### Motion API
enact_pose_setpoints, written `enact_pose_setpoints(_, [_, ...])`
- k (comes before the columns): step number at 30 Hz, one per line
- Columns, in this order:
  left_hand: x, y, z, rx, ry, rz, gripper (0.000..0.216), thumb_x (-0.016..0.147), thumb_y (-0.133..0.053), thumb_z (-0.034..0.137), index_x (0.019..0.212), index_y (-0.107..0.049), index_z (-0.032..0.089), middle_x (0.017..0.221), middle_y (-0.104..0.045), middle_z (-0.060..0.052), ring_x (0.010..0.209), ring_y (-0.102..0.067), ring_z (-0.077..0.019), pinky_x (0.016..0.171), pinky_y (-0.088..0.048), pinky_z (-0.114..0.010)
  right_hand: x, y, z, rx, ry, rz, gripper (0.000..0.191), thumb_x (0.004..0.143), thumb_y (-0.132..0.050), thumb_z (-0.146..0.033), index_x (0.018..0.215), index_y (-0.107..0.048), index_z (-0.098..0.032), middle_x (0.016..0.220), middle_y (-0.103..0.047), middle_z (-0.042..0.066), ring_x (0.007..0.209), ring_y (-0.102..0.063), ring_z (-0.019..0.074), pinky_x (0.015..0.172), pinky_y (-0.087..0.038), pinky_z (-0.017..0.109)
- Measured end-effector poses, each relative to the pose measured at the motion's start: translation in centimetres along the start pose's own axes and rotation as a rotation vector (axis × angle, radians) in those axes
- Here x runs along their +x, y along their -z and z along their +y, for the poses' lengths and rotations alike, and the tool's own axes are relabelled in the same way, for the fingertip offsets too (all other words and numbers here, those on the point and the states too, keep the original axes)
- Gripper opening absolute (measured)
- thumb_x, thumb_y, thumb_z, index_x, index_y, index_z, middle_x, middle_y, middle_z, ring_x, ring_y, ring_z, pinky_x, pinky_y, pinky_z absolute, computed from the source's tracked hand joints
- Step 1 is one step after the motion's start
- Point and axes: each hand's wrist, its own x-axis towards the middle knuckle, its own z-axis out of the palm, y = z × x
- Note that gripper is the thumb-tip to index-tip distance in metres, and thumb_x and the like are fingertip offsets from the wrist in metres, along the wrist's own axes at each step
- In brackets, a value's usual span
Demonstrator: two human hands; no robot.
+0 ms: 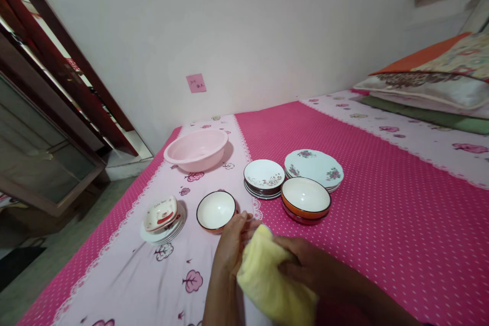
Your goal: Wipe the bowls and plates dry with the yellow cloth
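A folded yellow cloth (265, 270) is gripped in my right hand (300, 260), its thumb and fingers closed on the right side of it. My left hand (231, 244) lies along the cloth's left edge, fingers stretched out and palm turned toward it; the cloth covers part of that palm. Just beyond my left fingertips sits a single white-lined bowl (216, 210) with a dark rim. Farther right are stacked orange bowls (306, 197), a stack of small saucers (264, 175) and a stack of floral plates (315, 165).
A pink basin (196, 150) stands at the back left. Nearer, a square patterned dish (161, 213) rests on a stack of white plates (168, 234). Pillows (431, 84) are piled at the far right, by the wall. The pink bedspread (385, 214) ends on the left above the floor.
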Motion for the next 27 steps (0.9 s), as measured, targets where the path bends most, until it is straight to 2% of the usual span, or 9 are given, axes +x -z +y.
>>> enact_pose_setpoints(5, [0.2,0.6,0.0,0.281,-0.123,0.013,0.052,0.07,-0.083,0.066,0.078,-0.064,0.018,0.068,-0.065,0.002,0.06,-0.055,-0.0129,0.058,-0.04,-0.024,2.1,1.4,2.6,0.012,-0.066,0.145,0.021,0.086,-0.055,-0.033,0.1,-0.065,-0.021,0.101,-0.076,0.008,0.095,-0.069,0.0321,0.082,-0.055,0.042])
enact_pose_setpoints(8, [0.1,0.6,-0.1,0.401,-0.182,0.003,0.052,0.074,-0.078,0.068,0.072,-0.06,0.019,0.064,-0.059,0.003,0.06,-0.051,-0.0133,0.058,-0.037,-0.025,2.2,1.1,2.8,0.01,-0.052,0.165,0.026,0.089,-0.053,-0.036,0.106,-0.064,-0.019,0.105,-0.074,0.01,0.098,-0.068,0.0305,0.085,-0.054,0.041])
enact_pose_setpoints(11, [0.1,0.5,-0.3,0.469,-0.199,-0.031,0.048,0.08,-0.073,0.066,0.078,-0.063,0.019,0.068,-0.062,0.001,0.062,-0.053,-0.015,0.058,-0.039,-0.026,2.2,0.1,3.0,-0.032,-0.019,0.148,0.025,0.09,-0.053,-0.035,0.109,-0.064,-0.022,0.106,-0.074,0.008,0.098,-0.069,0.028,0.088,-0.053,0.04])
enact_pose_setpoints(14, [0.4,0.6,-0.7,0.506,-0.211,-0.069,0.039,0.081,-0.076,0.056,0.087,-0.066,0.018,0.072,-0.066,-0.002,0.063,-0.057,-0.0166,0.058,-0.041,-0.027,2.5,-1.0,3.7,-0.102,-0.049,0.194,0.023,0.089,-0.054,-0.029,0.108,-0.064,-0.022,0.107,-0.073,0.011,0.102,-0.066,0.0305,0.094,-0.05,0.045])
enact_pose_setpoints(19, [0.7,0.9,-0.9,0.535,-0.309,-0.157,0.024,0.076,-0.078,0.025,0.097,-0.067,0.019,0.084,-0.07,-0.004,0.077,-0.063,-0.0189,0.069,-0.046,-0.028,3.7,-1.9,5.3,-0.103,-0.024,0.258,0.036,0.082,-0.061,-0.026,0.116,-0.065,-0.016,0.121,-0.066,0.016,0.12,-0.056,0.0352,0.109,-0.039,0.052])
enact_pose_setpoints(21, [0.8,0.9,-0.8,0.544,-0.351,-0.209,0.025,0.077,-0.075,0.023,0.101,-0.07,0.019,0.09,-0.072,-0.006,0.083,-0.065,-0.0199,0.074,-0.048,-0.028,4.2,-2.0,6.0,-0.042,0.004,0.217,0.035,0.082,-0.063,-0.029,0.114,-0.067,-0.016,0.119,-0.07,0.014,0.115,-0.06,0.0336,0.106,-0.044,0.049])
enact_pose_setpoints(23, [0.9,1.0,-0.9,0.551,-0.383,-0.239,0.029,0.076,-0.075,0.026,0.103,-0.07,0.019,0.095,-0.073,-0.007,0.087,-0.067,-0.0214,0.077,-0.049,-0.03,4.6,-2.2,6.8,0.047,0.016,0.159,0.036,0.084,-0.063,-0.033,0.115,-0.069,-0.016,0.111,-0.075,0.009,0.102,-0.067,0.0295,0.093,-0.053,0.043])
enact_pose_setpoints(25, [1.2,1.1,-1.4,0.565,-0.416,-0.216,0.033,0.074,-0.075,0.031,0.103,-0.068,0.018,0.097,-0.074,-0.008,0.09,-0.068,-0.0236,0.079,-0.051,-0.032,4.8,-2.5,7.5,0.127,0.01,0.128,0.037,0.087,-0.063,-0.037,0.117,-0.069,-0.015,0.103,-0.078,0.007,0.091,-0.071,0.0267,0.079,-0.057,0.037])
enact_pose_setpoints(27, [1.3,1.3,-1.9,0.598,-0.455,-0.134,0.036,0.074,-0.073,0.036,0.103,-0.066,0.018,0.098,-0.073,-0.009,0.093,-0.067,-0.0257,0.083,-0.051,-0.036,5.0,-2.8,8.0,0.177,0.0,0.134,0.038,0.089,-0.066,-0.041,0.115,-0.07,-0.014,0.101,-0.079,0.007,0.088,-0.073,0.0266,0.075,-0.058,0.036])
